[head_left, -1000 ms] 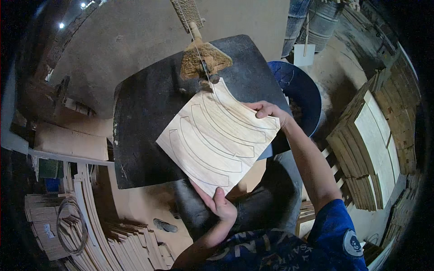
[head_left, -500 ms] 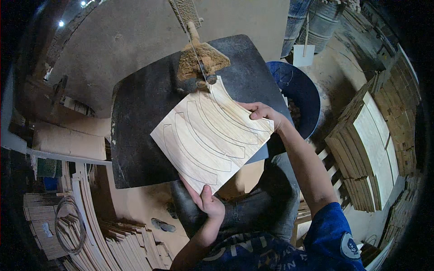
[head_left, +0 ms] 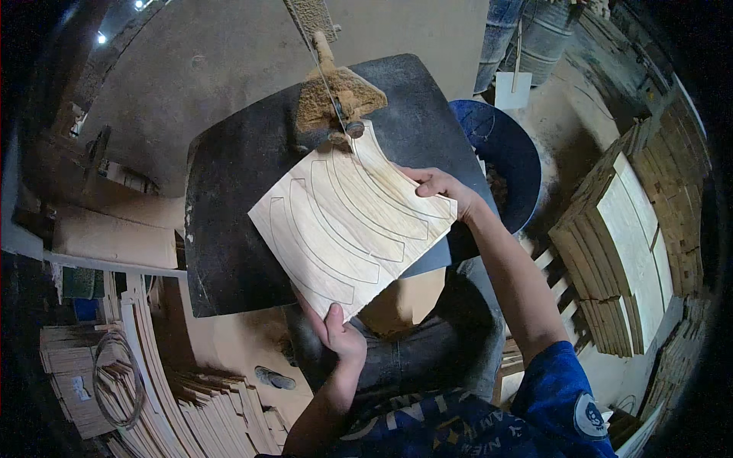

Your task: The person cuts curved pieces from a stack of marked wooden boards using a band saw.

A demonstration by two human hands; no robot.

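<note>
A pale plywood board [head_left: 324, 221] with several curved strip outlines drawn on it lies on the black bandsaw table [head_left: 229, 259], its near end overhanging the edge. Its far corner meets the thin saw blade [head_left: 324, 80], beneath the sawdust-covered guide [head_left: 347, 103]. My left hand [head_left: 340, 336] grips the near corner, thumb on top and fingers underneath. My right hand [head_left: 443, 191] holds the board's right corner, thumb on the face, beside the concave cut edge. Parts of the fingers on both hands are hidden by the board.
Right of the table stands a blue bin [head_left: 523, 172] with scraps inside. A stack of wooden panels [head_left: 611, 244] is further right. At lower left are upright wooden strips [head_left: 221, 412] and a coil of wire [head_left: 118, 379]. Metal drums [head_left: 546, 46] stand at the back.
Both hands have pushed the board slightly forward and left, with its near corner swinging left. Its far corner sits a little further past the blade. The grip looks the same.
</note>
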